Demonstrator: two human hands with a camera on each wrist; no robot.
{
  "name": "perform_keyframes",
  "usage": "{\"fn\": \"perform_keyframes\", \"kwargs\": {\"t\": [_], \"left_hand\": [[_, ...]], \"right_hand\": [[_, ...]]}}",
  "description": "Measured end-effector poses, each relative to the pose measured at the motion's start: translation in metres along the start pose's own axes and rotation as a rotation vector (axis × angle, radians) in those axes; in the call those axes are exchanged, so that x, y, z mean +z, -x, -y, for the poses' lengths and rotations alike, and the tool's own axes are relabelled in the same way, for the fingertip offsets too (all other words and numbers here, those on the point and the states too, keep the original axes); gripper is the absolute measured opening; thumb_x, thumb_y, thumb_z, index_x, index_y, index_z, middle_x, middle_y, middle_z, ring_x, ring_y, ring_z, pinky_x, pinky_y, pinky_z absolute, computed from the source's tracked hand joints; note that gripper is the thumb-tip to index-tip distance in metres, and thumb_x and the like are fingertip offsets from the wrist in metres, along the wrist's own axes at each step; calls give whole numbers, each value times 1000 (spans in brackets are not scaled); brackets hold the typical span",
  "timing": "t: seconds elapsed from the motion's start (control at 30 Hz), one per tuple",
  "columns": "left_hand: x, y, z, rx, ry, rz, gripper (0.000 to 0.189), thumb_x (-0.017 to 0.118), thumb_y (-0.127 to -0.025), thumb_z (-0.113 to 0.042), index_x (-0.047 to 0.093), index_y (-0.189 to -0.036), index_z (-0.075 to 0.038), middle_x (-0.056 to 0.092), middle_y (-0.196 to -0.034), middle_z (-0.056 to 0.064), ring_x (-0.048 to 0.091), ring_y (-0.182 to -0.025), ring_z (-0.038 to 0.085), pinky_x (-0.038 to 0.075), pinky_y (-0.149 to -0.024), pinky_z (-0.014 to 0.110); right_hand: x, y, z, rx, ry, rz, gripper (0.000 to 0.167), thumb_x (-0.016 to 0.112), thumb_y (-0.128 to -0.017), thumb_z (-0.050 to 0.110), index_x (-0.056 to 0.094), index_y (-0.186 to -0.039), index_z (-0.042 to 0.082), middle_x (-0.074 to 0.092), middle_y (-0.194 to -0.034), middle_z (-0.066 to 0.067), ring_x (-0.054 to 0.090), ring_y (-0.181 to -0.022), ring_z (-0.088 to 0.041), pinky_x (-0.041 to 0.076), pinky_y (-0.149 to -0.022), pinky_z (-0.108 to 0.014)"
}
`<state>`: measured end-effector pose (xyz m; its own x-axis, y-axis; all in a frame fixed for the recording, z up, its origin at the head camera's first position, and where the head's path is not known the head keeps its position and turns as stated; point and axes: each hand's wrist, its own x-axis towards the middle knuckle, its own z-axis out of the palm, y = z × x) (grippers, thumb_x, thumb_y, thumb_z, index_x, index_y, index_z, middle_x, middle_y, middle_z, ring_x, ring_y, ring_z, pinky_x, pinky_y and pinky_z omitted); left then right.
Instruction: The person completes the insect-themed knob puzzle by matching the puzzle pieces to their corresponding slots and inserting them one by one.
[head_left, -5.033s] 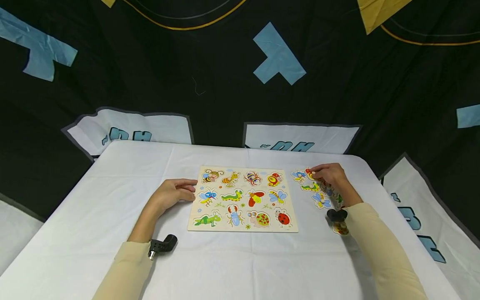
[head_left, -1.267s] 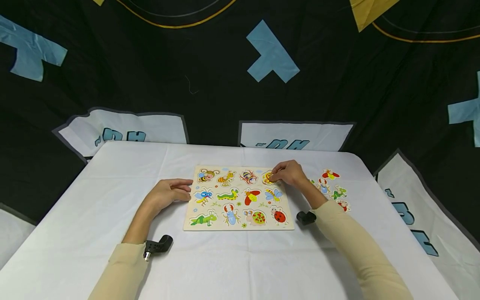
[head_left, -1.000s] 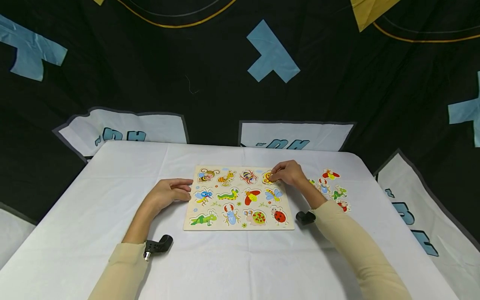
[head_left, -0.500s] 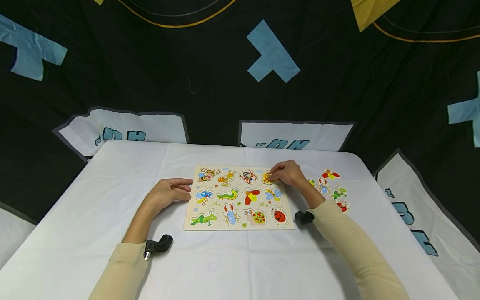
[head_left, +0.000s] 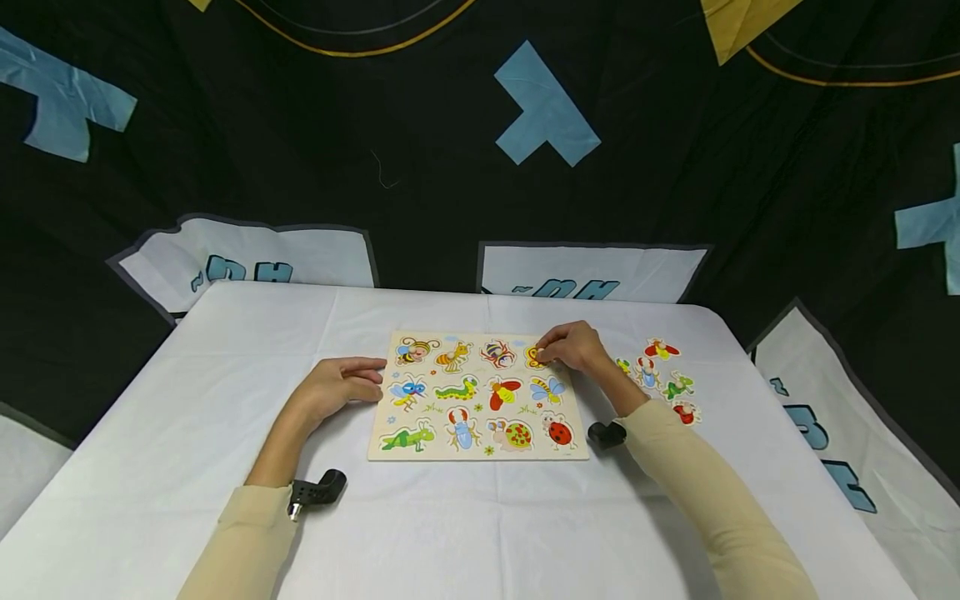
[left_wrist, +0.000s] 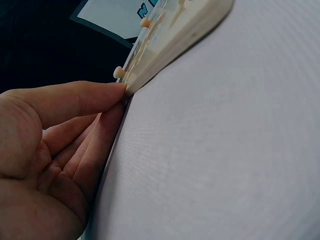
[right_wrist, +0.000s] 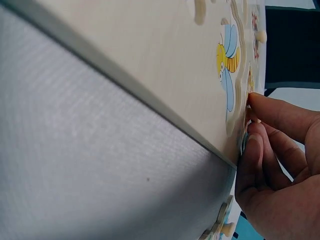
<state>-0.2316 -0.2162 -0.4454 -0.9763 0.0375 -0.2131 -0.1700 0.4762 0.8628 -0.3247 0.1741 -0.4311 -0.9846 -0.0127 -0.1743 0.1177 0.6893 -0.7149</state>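
Note:
A wooden insect puzzle board (head_left: 480, 377) lies flat on the white cloth. My left hand (head_left: 330, 390) rests at its left edge; the left wrist view shows the thumb (left_wrist: 95, 95) touching the board's side, with the other fingers beyond it. At the upper right corner my right hand (head_left: 576, 346) pinches a small yellow-and-red puzzle piece (head_left: 532, 357) by its peg. That piece is over its matching picture, mostly covered by the fingers. I cannot tell if it sits fully in the recess. Close to the right hand is the blue-winged bee picture (right_wrist: 231, 65).
Several loose puzzle pieces lie right of the board, among them a red-winged insect (head_left: 662, 348), a blue beetle (head_left: 647, 372), a green one (head_left: 678, 383) and a red one (head_left: 686, 412). The right forearm hides part of this group. A dark curtain (head_left: 420, 150) hangs behind the table.
Five seconds ago my right hand was among the loose pieces; it has come left to the board's upper right corner with one. Lately it shifts only slightly. My left hand stays put.

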Motion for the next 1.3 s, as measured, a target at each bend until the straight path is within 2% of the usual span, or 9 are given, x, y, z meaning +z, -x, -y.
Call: {"fn": "perform_keyframes", "kwargs": {"t": [0.23,0.5,0.73,1.03,1.3], "left_hand": [[0,0,0,5,-1,3,62,80,-80,-15,62,-139,-12,72,-114,7,63,-100,17,45,-89,28],[1,0,-1,-23,-4,-4,63,81,-80,-16,62,-140,-12,72,-114,7,63,-101,18,44,-93,33],[0,1,-2,-21,3,2,64,81,-80,-16,61,-141,-13,72,-115,7,64,-98,15,43,-95,34],[0,1,0,-8,3,8,64,81,-80,-16,61,-141,-12,72,-115,7,64,-97,13,45,-91,29],[0,0,1,1,18,7,64,82,-80,-15,61,-140,-11,72,-114,7,65,-95,11,48,-83,22]], "right_hand": [[0,0,-1,4,-23,5,19,84,-80,18,79,-96,9,73,-100,-10,57,-87,-22,44,-69,-27],[1,2,-1,-9,7,-4,21,82,-82,22,78,-99,10,73,-104,-11,59,-92,-24,43,-72,-28],[2,4,-1,-16,3,-27,20,82,-82,21,78,-97,8,72,-100,-10,58,-88,-22,42,-69,-27],[1,7,0,-16,-5,-27,21,82,-82,21,78,-98,8,72,-97,-9,57,-82,-19,43,-66,-26],[-3,8,0,23,0,0,25,81,-83,23,79,-105,11,74,-108,-9,59,-89,-20,45,-72,-27]]}}
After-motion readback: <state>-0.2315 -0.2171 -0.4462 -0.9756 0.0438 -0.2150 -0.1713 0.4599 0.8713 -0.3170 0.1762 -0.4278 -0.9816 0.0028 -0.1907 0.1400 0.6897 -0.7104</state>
